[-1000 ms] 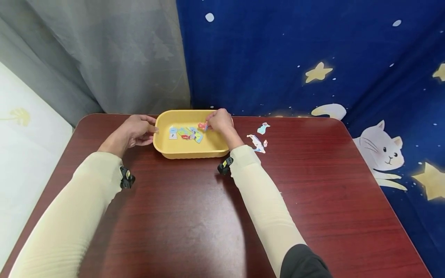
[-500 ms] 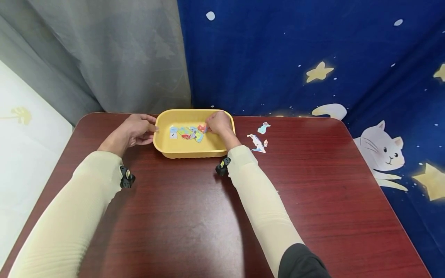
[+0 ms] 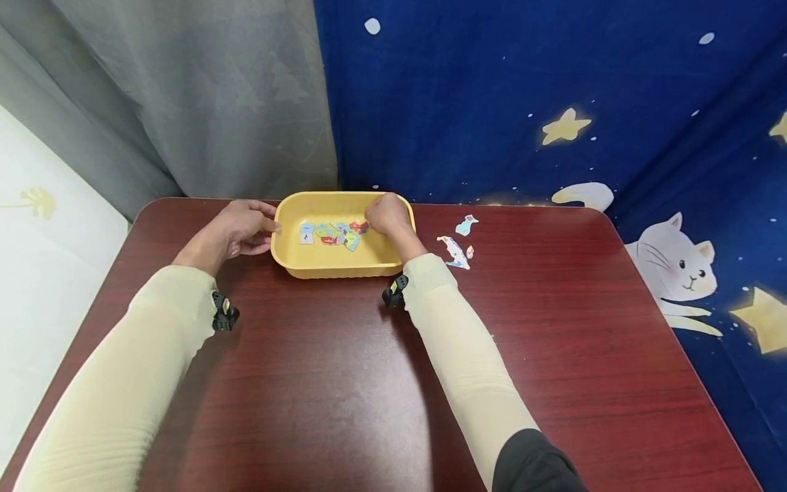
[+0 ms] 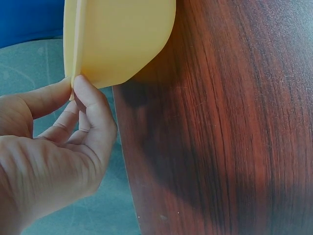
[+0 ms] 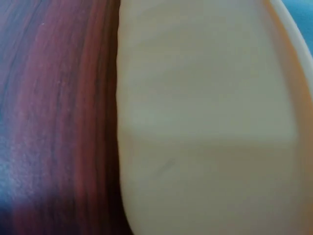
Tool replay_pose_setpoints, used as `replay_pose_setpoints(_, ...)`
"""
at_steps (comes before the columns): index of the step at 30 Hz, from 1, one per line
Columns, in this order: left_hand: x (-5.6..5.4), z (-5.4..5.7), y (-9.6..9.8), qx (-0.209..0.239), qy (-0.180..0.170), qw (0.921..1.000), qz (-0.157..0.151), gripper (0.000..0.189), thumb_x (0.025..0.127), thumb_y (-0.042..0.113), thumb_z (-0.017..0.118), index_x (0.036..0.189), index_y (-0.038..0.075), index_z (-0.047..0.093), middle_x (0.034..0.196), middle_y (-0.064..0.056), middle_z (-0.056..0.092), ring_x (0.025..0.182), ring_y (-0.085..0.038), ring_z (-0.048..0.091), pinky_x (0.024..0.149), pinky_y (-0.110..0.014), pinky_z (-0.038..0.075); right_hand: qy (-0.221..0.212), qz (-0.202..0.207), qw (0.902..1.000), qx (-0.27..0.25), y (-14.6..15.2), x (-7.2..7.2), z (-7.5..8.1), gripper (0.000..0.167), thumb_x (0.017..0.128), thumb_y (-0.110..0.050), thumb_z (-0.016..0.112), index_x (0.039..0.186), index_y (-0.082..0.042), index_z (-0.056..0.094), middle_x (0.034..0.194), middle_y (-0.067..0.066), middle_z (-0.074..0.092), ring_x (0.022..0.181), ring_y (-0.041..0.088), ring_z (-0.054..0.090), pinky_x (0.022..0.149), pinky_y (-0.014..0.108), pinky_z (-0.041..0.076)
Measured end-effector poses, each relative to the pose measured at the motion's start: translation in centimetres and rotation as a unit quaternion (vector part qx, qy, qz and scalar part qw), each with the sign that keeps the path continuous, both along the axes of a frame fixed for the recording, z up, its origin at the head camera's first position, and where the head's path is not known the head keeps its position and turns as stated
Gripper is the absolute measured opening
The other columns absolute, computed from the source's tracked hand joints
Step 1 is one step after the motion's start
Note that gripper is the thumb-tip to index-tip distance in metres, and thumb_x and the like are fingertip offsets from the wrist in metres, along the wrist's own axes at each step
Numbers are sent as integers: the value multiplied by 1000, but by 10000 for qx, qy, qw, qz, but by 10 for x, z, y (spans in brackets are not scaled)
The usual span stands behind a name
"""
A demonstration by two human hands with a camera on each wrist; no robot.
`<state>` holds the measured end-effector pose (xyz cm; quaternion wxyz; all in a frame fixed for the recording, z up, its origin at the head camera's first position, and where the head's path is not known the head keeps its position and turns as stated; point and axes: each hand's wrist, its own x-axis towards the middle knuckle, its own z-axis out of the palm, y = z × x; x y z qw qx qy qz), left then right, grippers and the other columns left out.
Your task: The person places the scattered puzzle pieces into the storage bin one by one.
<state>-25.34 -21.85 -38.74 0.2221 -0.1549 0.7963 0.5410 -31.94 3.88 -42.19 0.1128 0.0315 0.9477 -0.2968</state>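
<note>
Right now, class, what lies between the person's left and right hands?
The head view shows colourful cutouts lying in the yellow tub, between the left hand and the right hand.

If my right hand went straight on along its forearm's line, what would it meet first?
Probably the far wall of the yellow, rounded-rectangular plastic tub, though how high the right hand sits is unclear, so it might pass above.
</note>
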Motion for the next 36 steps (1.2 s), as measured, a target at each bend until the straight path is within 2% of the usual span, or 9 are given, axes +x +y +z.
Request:
replay_pose_setpoints(4,0,2,0,-26,2,10000,-7,45,96,14,60,138,6,43,92,-6,55,64,-14,60,72,-32,58,5,-15,10000,11,1,0,7,38,89,-12,53,53,-12,41,51,-1,33,44,13,32,41,23,25)
replay_pose_setpoints(6,-1,2,0,-41,5,10000,-5,45,96,14,60,138,6,44,91,-6,55,65,-14,60,71,-32,58,-57,-102,9996,-244,3,1,11,33,89,-12,54,56,-10,48,53,0,43,46,14,42,41,21,32)
replay_pose_setpoints(10,-1,3,0,-39,-2,10000,12,45,96,13,60,137,7,44,90,-5,56,64,-13,60,71,-31,58,-235,-290,9899,-1364,7,1,23,22,91,-10,57,77,2,69,69,9,66,62,20,66,53,22,52)
replay_pose_setpoints(13,-2,3,-1,-26,-11,10000,15,45,96,13,60,137,7,44,88,-4,56,64,-13,60,70,-31,58,-318,-293,9774,-2069,13,1,31,20,94,-10,59,96,5,72,84,14,71,76,24,71,64,26,58)
replay_pose_setpoints(15,-1,2,-2,-41,-17,10000,32,44,96,13,60,137,7,44,88,-4,56,64,-13,60,70,-31,58,-376,-231,9709,-2352,17,0,35,22,95,-11,59,102,5,71,90,16,71,80,25,72,69,28,59)
replay_pose_setpoints(19,-1,1,-3,-59,-23,10000,55,44,96,13,60,136,7,44,87,-4,56,64,-14,60,71,-31,58,-480,-185,9642,-2603,29,0,42,23,96,-13,59,109,4,69,96,16,71,82,23,72,73,29,59)
replay_pose_setpoints(24,1,0,-2,-43,-12,10000,24,45,96,13,60,137,7,43,88,-4,56,63,-13,60,70,-31,58,-534,-268,9608,-2706,49,1,48,27,97,-14,59,116,4,67,100,17,69,83,21,71,75,28,59)
replay_pose_setpoints(31,2,0,1,-106,8,9999,44,44,96,13,60,137,7,44,88,-5,56,64,-14,61,70,-31,58,-188,-368,9613,-2722,81,5,54,30,97,-15,57,117,5,65,101,21,68,84,25,71,77,32,59)
replay_pose_setpoints(36,2,1,2,-121,7,9999,57,44,96,13,60,136,7,44,88,-5,57,64,-13,61,70,-31,58,-139,-527,9627,-2652,103,9,55,31,98,-15,56,120,6,63,104,22,67,84,25,71,79,34,58)
